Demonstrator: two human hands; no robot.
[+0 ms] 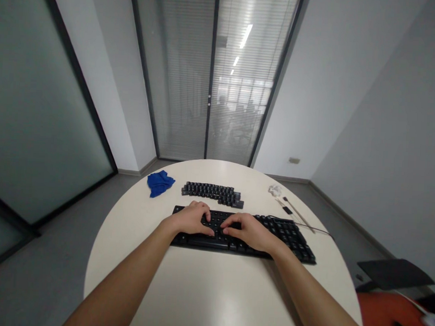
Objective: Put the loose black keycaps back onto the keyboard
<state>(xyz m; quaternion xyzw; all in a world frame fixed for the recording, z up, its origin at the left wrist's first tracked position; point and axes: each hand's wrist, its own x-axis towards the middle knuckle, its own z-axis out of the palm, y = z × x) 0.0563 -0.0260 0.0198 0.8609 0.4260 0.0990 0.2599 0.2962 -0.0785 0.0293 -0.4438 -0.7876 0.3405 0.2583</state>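
Note:
A black keyboard [207,243] lies across the round table, with bare key sockets on its left part and keycaps still fitted on its right part. My left hand [195,218] rests over the left end, thumb and index finger apart. From the right, my right hand [248,230] reaches over the middle of the keyboard. Its thumb and index fingertips come close together at the sockets, and whatever is between them is too small to make out. Just beyond the keyboard, loose black keycaps [212,190] stand in rows.
A crumpled blue cloth [160,183] lies at the table's [197,287] far left. On the right are a white wad [275,190], a thin stick-like brush [298,213], a small black-ended tool [286,209] and the keyboard's cable [317,229]. An orange chair [387,314] stands beside the table.

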